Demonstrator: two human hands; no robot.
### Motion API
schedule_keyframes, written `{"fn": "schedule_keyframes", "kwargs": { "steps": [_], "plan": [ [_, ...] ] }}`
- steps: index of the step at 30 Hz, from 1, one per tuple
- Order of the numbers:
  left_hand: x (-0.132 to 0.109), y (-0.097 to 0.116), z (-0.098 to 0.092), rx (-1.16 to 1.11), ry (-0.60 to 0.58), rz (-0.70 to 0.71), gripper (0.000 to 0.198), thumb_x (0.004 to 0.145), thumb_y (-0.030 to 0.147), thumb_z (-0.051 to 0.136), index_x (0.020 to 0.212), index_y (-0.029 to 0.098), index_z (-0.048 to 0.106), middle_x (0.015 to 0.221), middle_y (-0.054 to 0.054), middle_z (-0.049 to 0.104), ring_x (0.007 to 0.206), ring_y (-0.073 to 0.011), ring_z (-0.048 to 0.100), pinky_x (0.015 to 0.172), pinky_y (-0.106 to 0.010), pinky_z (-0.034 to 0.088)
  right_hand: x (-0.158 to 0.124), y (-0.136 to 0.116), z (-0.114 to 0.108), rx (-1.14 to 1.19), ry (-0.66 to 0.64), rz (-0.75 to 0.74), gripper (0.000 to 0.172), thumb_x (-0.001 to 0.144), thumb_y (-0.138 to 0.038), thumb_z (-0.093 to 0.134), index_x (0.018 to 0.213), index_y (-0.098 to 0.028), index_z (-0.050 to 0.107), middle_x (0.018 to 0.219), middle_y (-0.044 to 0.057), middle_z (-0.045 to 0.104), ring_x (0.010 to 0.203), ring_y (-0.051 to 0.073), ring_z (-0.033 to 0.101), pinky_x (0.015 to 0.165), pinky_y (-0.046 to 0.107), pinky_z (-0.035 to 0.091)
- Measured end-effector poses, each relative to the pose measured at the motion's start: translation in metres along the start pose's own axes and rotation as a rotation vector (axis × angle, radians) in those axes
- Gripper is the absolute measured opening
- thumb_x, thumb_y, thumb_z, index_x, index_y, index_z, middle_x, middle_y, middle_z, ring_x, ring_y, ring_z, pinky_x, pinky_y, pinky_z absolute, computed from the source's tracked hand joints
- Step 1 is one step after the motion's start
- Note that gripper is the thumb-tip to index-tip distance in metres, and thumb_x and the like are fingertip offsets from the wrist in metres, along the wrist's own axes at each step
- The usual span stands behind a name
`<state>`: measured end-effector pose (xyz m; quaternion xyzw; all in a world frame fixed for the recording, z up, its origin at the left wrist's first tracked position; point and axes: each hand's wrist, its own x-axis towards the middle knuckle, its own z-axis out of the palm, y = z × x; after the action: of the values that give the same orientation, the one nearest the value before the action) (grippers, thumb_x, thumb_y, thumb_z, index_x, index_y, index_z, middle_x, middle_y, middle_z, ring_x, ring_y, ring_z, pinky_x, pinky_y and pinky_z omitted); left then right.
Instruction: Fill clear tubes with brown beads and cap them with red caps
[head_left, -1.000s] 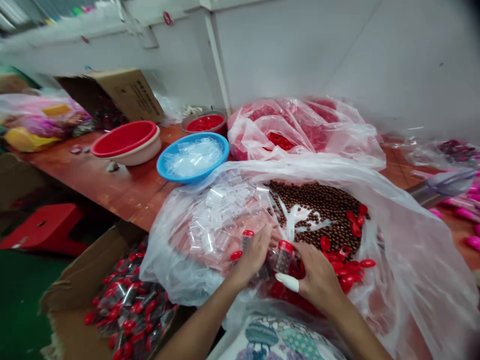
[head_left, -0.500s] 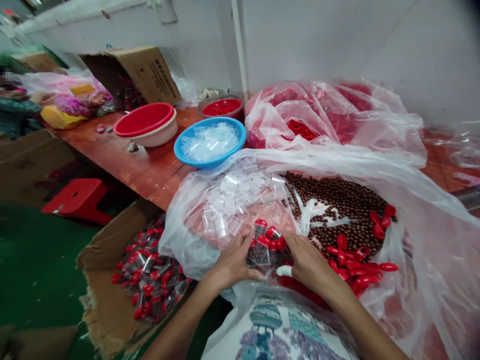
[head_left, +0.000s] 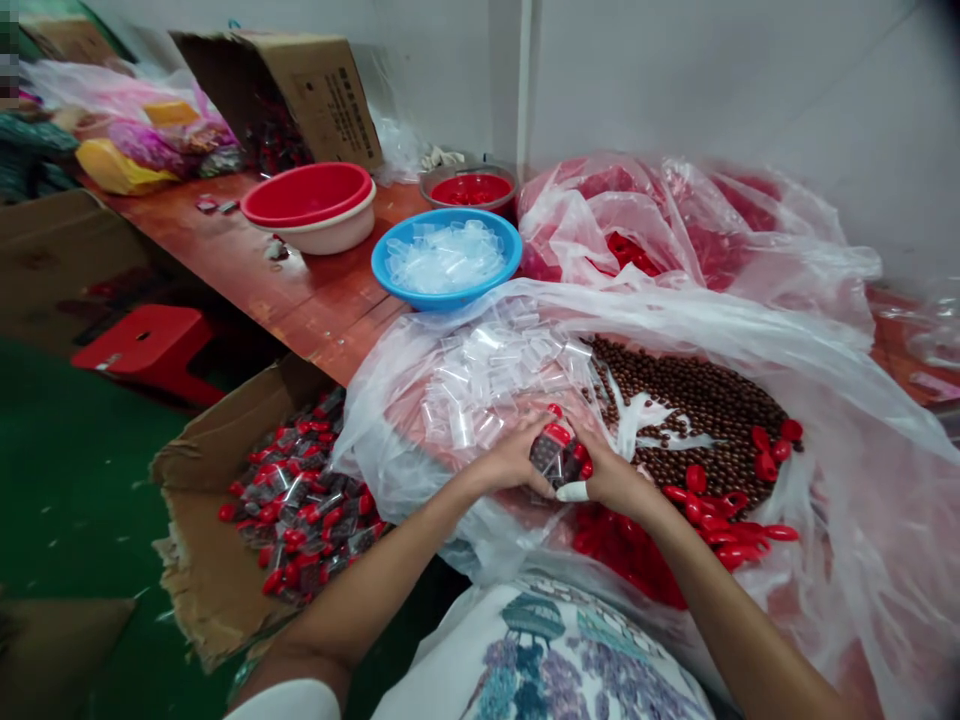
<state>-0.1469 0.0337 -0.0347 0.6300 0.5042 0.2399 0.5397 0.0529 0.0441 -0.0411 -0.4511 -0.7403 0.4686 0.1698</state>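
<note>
Several small clear containers with red caps [head_left: 553, 458], filled with dark brown balls, are gathered between my two hands. My left hand [head_left: 516, 462] curves round their left side. My right hand [head_left: 609, 472], with a white wrap on its thumb, closes round their right side, and the thumb tips nearly meet in front. Part of the bunch is hidden by the fingers. Just beyond the hands lies a pile of clear empty sleeves [head_left: 480, 375]. Brown balls [head_left: 675, 385] are spread to the right, with loose red caps [head_left: 720, 520] nearer to me.
Left below the table, a cardboard box [head_left: 191, 500] holds many filled containers. A blue basin [head_left: 386, 275] of clear sleeves, a red basin [head_left: 315, 195] and a bag of red parts [head_left: 795, 245] stand behind. A red stool [head_left: 146, 340] is at the left.
Both hands have drawn closer together and moved slightly up and right, squeezing the red-capped containers into a tighter bunch. The camera view has shifted a little.
</note>
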Motion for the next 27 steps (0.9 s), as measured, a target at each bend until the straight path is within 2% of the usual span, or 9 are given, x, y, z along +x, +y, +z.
{"fn": "schedule_keyframes", "kwargs": {
  "steps": [3,7,10,13,16,19,21,23,27],
  "plan": [
    [0.007,-0.001,-0.002,-0.08,0.005,0.062,0.097,0.035,0.023,0.083,0.127,0.022,0.05,0.124,-0.007,0.046,0.115,-0.0292,0.044,0.101,-0.042,0.032,0.005,0.0,-0.003,0.199,-0.063,0.005,0.101,0.056,-0.03,0.078,0.142,-0.021,0.025,0.139,0.013,0.038,0.116,0.023,0.05,0.093,0.037,0.043],
    [0.009,0.003,-0.004,-0.166,0.044,0.065,0.085,0.035,0.019,0.082,0.117,0.022,0.058,0.113,-0.004,0.049,0.106,-0.0262,0.047,0.096,-0.041,0.037,0.008,-0.008,-0.01,0.35,-0.109,0.07,0.095,0.06,-0.031,0.076,0.141,-0.023,0.026,0.124,0.01,0.055,0.099,0.02,0.061,0.085,0.038,0.049],
    [0.003,0.009,-0.006,-0.221,0.075,0.112,0.08,0.036,0.018,0.082,0.113,0.022,0.061,0.112,-0.004,0.05,0.105,-0.0259,0.048,0.096,-0.041,0.037,0.005,-0.022,-0.015,0.311,-0.092,0.053,0.094,0.061,-0.029,0.076,0.14,-0.023,0.028,0.127,0.009,0.054,0.106,0.022,0.058,0.09,0.039,0.047],
    [-0.017,0.015,-0.012,-0.237,0.114,0.13,0.081,0.035,0.017,0.083,0.112,0.021,0.061,0.111,-0.004,0.051,0.105,-0.0262,0.048,0.098,-0.039,0.037,0.001,-0.04,-0.012,0.21,-0.087,-0.045,0.091,0.06,-0.028,0.077,0.139,-0.025,0.032,0.136,0.01,0.046,0.116,0.025,0.051,0.093,0.04,0.045],
    [-0.054,0.016,-0.025,-0.28,0.181,0.135,0.089,0.037,0.015,0.082,0.122,0.023,0.055,0.119,-0.005,0.047,0.112,-0.0266,0.046,0.101,-0.037,0.034,0.006,-0.06,0.002,0.054,-0.105,-0.163,0.087,0.059,-0.028,0.078,0.136,-0.025,0.037,0.138,0.011,0.042,0.123,0.03,0.044,0.097,0.045,0.041],
    [-0.109,0.014,-0.049,-0.338,0.337,0.126,0.094,0.04,0.015,0.082,0.128,0.025,0.049,0.131,-0.006,0.041,0.121,-0.0263,0.042,0.104,-0.034,0.032,0.027,-0.095,0.032,0.017,-0.162,-0.288,0.086,0.06,-0.03,0.078,0.136,-0.026,0.037,0.136,0.011,0.043,0.12,0.03,0.047,0.094,0.043,0.045],
    [-0.154,0.011,-0.069,-0.373,0.475,0.032,0.094,0.042,0.016,0.082,0.129,0.025,0.047,0.133,-0.006,0.044,0.118,-0.0265,0.046,0.103,-0.036,0.032,0.045,-0.131,0.065,0.05,-0.257,-0.36,0.088,0.059,-0.03,0.078,0.135,-0.027,0.036,0.129,0.01,0.048,0.114,0.028,0.052,0.09,0.041,0.048],
    [-0.2,0.004,-0.089,-0.443,0.597,-0.112,0.092,0.045,0.017,0.081,0.13,0.023,0.044,0.123,-0.007,0.055,0.105,-0.0255,0.056,0.096,-0.039,0.041,0.061,-0.173,0.107,0.062,-0.359,-0.449,0.089,0.059,-0.028,0.078,0.136,-0.028,0.034,0.126,0.008,0.049,0.11,0.027,0.054,0.089,0.039,0.048],
    [-0.272,-0.042,-0.139,-0.307,0.886,-0.335,0.086,0.046,0.026,0.082,0.123,0.016,0.046,0.105,-0.009,0.064,0.094,-0.0264,0.062,0.087,-0.041,0.047,0.089,-0.233,0.191,0.011,-0.47,-0.454,0.113,0.051,-0.039,0.082,0.143,-0.02,0.018,0.135,0.016,0.036,0.111,0.031,0.053,0.089,0.039,0.047]
  ]
}}
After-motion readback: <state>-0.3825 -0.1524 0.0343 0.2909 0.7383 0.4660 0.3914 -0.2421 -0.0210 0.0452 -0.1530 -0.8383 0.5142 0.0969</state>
